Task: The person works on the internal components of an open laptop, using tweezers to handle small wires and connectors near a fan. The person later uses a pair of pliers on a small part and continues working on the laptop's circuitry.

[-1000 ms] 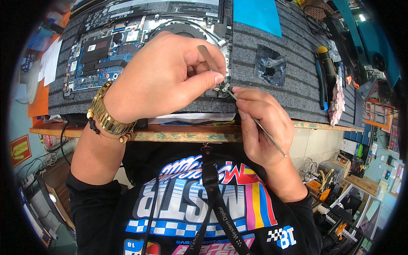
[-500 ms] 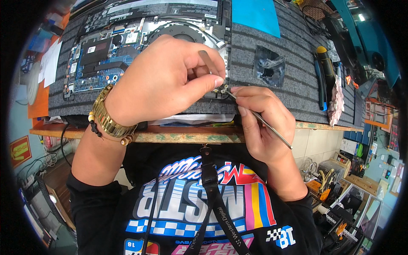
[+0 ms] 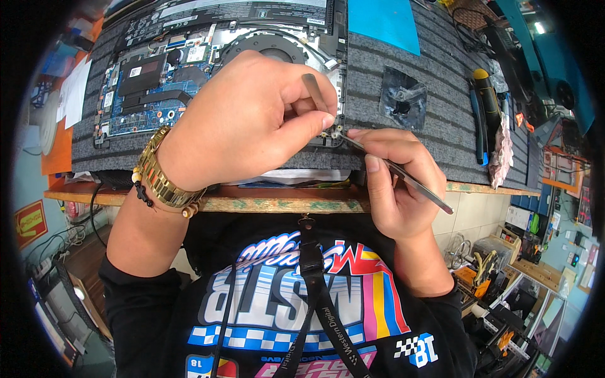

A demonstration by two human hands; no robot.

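An opened laptop base lies on the bench with its inside facing up. My left hand reaches over its near right part, closed round a flat metal tool that looks like tweezers; the tip is hidden by my fingers. Just right of it, my right hand pinches a pair of slim metal tweezers. Their tip points at the small fittings in the laptop's near right corner. Beyond my left hand show the round black fan, the blue circuit board and the black battery.
A grey striped mat covers the bench, whose wooden front edge runs close to my body. To the right lie a small plastic bag, a yellow-and-black tool and crumpled pink wrap. A blue sheet sits farther back.
My right hand has shifted slightly right, and its tweezers have turned so that more of their broad side shows. My left hand stays nearly in place, still holding its tool.
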